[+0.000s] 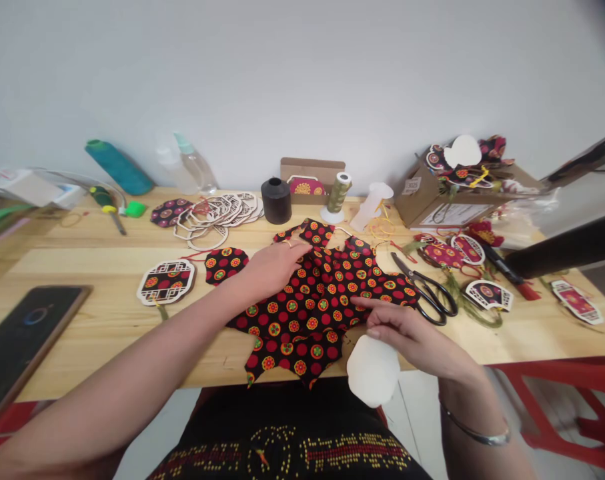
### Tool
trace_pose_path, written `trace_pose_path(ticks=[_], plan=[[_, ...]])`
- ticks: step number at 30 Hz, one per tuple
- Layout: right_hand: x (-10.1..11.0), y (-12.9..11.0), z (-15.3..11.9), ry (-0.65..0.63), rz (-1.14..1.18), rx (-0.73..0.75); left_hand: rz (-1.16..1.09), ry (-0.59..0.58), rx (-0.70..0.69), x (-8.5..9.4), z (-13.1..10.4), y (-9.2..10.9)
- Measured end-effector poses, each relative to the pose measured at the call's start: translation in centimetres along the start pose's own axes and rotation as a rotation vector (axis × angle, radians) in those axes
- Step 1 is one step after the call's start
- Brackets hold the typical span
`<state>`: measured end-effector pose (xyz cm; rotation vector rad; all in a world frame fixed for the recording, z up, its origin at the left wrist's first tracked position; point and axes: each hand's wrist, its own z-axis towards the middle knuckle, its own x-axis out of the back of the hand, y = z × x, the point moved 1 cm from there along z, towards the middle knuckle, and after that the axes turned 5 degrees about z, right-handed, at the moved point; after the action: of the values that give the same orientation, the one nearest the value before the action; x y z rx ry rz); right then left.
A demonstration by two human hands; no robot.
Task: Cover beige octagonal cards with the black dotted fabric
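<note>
A black cloth with red dots and flower rounds (302, 307), its edges cut jagged, lies crumpled over the table's front edge. My left hand (277, 267) is on its upper left part, fingers bent down and gripping the cloth; the fingertips are partly hidden. In my right hand (402, 330), thumb and fingers hold a white card piece with rounded corners (373, 372), hanging just past the table edge. The right index finger stretches out onto the cloth. Black-handled scissors (427, 293) lie right of the cloth, partly beside its edge.
Framed ornaments (166, 283) flank the cloth, with a stack of cut-out frames (222, 212) behind. Thread cones (277, 201) and a cardboard box (432, 200) stand along the wall. A phone (29, 333) lies left; a black post (567, 247) crosses at right.
</note>
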<state>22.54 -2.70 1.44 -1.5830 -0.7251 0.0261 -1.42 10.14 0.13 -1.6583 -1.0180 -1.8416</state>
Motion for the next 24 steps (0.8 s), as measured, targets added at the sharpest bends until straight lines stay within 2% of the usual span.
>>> trace_pose_path(ticks=[3,5,7,11,13,14,16,18,21,22,24], plan=[[-0.1,-0.1,-0.2,-0.030,-0.028,-0.003,0.051,-0.042,0.048,-0.3,0.7,0.4],[0.0,-0.1,-0.3,-0.040,-0.035,-0.012,0.069,-0.014,0.103,0.4,0.9,0.4],[0.2,-0.1,-0.3,-0.050,-0.036,-0.039,0.095,0.043,0.190,1.8,0.9,-0.1],[0.4,-0.2,-0.5,-0.064,-0.049,-0.065,0.283,0.195,0.524,5.0,0.2,-2.1],[0.4,-0.4,-0.7,-0.063,-0.062,-0.058,0.376,0.283,0.647,5.9,-0.6,-2.6],[0.5,-0.4,-0.8,-0.066,-0.063,-0.053,0.393,0.335,0.666,6.0,-1.1,-2.6],[0.8,-0.6,-1.1,-0.075,-0.043,-0.032,0.371,0.445,0.563,5.7,-2.3,-1.8],[1.3,-0.6,-1.7,-0.103,0.029,0.003,0.346,0.472,0.305,4.7,-3.6,-0.1],[2.2,-0.3,-2.8,-0.108,0.215,0.067,0.098,0.290,-0.232,2.4,-5.7,3.1],[2.5,0.0,-3.1,-0.084,0.285,0.083,0.032,0.190,-0.314,1.5,-6.3,3.9],[2.8,0.5,-3.8,0.002,0.430,0.106,0.003,0.051,-0.371,0.0,-7.2,5.1]])
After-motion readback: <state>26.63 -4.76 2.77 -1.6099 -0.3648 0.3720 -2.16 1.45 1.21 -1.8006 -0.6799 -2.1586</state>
